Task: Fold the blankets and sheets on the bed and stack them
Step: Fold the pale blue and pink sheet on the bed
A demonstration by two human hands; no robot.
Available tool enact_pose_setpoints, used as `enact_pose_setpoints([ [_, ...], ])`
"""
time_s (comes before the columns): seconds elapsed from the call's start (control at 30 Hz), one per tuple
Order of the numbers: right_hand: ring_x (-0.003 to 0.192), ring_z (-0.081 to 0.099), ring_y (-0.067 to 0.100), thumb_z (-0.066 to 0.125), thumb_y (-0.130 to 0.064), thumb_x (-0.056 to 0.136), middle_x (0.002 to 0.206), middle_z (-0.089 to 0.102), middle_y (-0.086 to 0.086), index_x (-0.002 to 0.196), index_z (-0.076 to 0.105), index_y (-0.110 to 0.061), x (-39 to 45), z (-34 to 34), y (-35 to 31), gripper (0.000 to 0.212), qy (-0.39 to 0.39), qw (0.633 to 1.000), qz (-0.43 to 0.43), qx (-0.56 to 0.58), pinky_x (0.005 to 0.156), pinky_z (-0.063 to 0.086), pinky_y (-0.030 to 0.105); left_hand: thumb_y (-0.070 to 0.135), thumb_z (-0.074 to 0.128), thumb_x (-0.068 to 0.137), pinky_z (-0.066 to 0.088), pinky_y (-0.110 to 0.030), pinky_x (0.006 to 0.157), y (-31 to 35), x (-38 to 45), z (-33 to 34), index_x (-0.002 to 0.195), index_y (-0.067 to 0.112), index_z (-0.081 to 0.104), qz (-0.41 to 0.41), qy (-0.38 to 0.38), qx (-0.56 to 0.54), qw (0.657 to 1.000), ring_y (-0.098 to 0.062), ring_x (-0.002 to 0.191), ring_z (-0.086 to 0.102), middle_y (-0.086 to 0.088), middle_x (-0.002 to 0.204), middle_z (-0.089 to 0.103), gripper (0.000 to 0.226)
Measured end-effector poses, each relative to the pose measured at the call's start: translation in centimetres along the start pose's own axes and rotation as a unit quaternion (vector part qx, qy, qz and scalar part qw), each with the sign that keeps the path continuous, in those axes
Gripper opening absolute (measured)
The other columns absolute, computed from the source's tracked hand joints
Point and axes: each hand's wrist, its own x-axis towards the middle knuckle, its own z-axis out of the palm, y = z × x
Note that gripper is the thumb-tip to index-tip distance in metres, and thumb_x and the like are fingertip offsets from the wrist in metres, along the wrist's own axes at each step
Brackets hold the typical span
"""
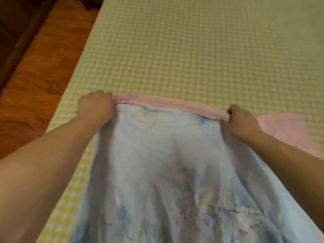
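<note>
Left hand [95,106] and right hand [241,121], mid-frame, each fisted on the pink-edged top hem of the pale floral sheet [166,172]. Hem stretched taut, probably to square corners for folding. Sheet draped over yellow checked bed [192,50], frame centre to bottom.

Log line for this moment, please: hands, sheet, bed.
left hand: grips sheet corner | right hand: grips other corner | pale blue sheet: pink edge stretched between hands | checked bed cover: underneath
</note>
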Motion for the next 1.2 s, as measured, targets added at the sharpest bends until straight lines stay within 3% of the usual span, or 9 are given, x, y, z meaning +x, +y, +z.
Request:
enact_pose_setpoints([
  [0.1,0.089,0.060,0.028,0.075,-0.043,0.082,0.099,0.065,0.006,0.104,0.055,-0.020,1.2,2.0,0.6,0.037,-0.082,0.996,0.017,0.042,0.075,0.046,0.035,0.027,0.043,0.099,0.044,-0.044,0.095,2.0,-0.5,4.1,0.125,0.016,0.056,-0.025,-0.099,0.013,0.995,-0.036,0.119,0.057,-0.014,0.126,0.061,0.031],
  [0.27,0.086,0.059,0.029,0.061,-0.043,0.093,0.098,0.068,0.011,0.094,0.062,-0.014,0.6,3.4,2.8,0.029,-0.070,0.991,0.019,0.115,0.071,0.039,0.034,0.027,0.050,0.096,0.039,-0.051,0.101,-0.1,-0.2,5.8,0.126,0.008,0.053,-0.091,-0.037,-0.053,0.994,-0.043,0.121,0.051,-0.022,0.127,0.057,0.034],
  [0.47,0.100,0.059,0.045,0.060,-0.037,0.087,0.112,0.064,0.022,0.120,0.063,-0.011,1.2,4.6,-1.3,0.042,0.033,0.999,-0.016,-0.013,0.088,0.048,0.050,0.045,0.064,0.092,0.046,-0.048,0.099,-2.6,-3.9,6.8,0.145,0.004,0.035,-0.426,-0.117,-0.372,0.816,-0.046,0.125,0.049,-0.025,0.143,0.044,0.072],
  [0.53,0.101,0.056,0.048,0.051,-0.031,0.079,0.116,0.061,0.026,0.126,0.062,-0.006,0.7,6.1,-4.6,0.054,0.068,0.988,-0.129,-0.049,0.090,0.046,0.053,0.047,0.064,0.093,0.045,-0.037,0.087,-3.3,-7.5,8.3,0.126,0.005,0.053,-0.391,-0.133,-0.402,0.817,-0.040,0.113,0.059,-0.019,0.127,0.060,0.054],
  [0.73,0.133,0.039,0.039,0.048,-0.034,0.083,0.152,0.040,0.016,0.146,0.044,-0.017,-1.1,8.7,-17.6,0.065,-0.088,0.948,-0.295,-0.086,0.110,0.034,0.047,0.049,0.073,0.086,0.040,-0.031,0.061,-4.1,-14.5,10.0,0.101,0.015,0.058,-0.337,-0.221,-0.424,0.811,-0.024,0.083,0.061,-0.005,0.096,0.067,0.040],
  [0.83,0.148,0.019,0.036,0.046,-0.038,0.094,0.165,0.017,0.013,0.156,0.024,-0.025,-1.5,11.0,-21.8,0.068,-0.178,0.927,-0.300,-0.138,0.120,0.021,0.048,0.045,0.068,0.091,0.049,-0.030,0.065,-4.0,-16.7,10.3,0.098,0.014,0.067,-0.320,-0.208,-0.469,0.796,-0.024,0.084,0.066,-0.004,0.094,0.071,0.032],
  [1.0,0.153,-0.004,0.035,0.043,-0.045,0.099,0.167,-0.007,0.006,0.159,0.005,-0.034,-2.1,12.9,-23.0,0.072,-0.223,0.915,-0.255,-0.220,0.121,0.014,0.055,0.037,0.060,0.100,0.044,-0.039,0.063,-7.4,-19.4,10.2,0.085,0.017,0.046,-0.363,0.025,-0.448,0.816,-0.031,0.070,0.058,-0.004,0.071,0.058,0.028],
  [1.1,0.153,-0.004,0.035,0.044,-0.040,0.098,0.167,-0.008,0.005,0.159,0.005,-0.035,-2.0,12.7,-23.9,0.073,-0.239,0.915,-0.223,-0.238,0.121,0.013,0.056,0.047,0.057,0.097,0.048,-0.039,0.078,-10.5,-19.9,11.0,0.120,0.019,0.049,-0.385,-0.042,-0.451,0.804,-0.028,0.088,0.062,-0.001,0.089,0.060,0.036],
  [1.2,0.146,0.019,0.041,0.049,-0.031,0.094,0.162,0.017,0.016,0.151,0.035,-0.022,-2.3,12.5,-26.2,0.059,-0.212,0.928,-0.210,-0.223,0.117,0.025,0.053,0.052,0.057,0.096,0.051,-0.038,0.074,-9.9,-23.7,11.4,0.113,0.031,0.050,-0.293,-0.067,-0.447,0.843,-0.015,0.081,0.061,0.008,0.092,0.058,0.029],
])
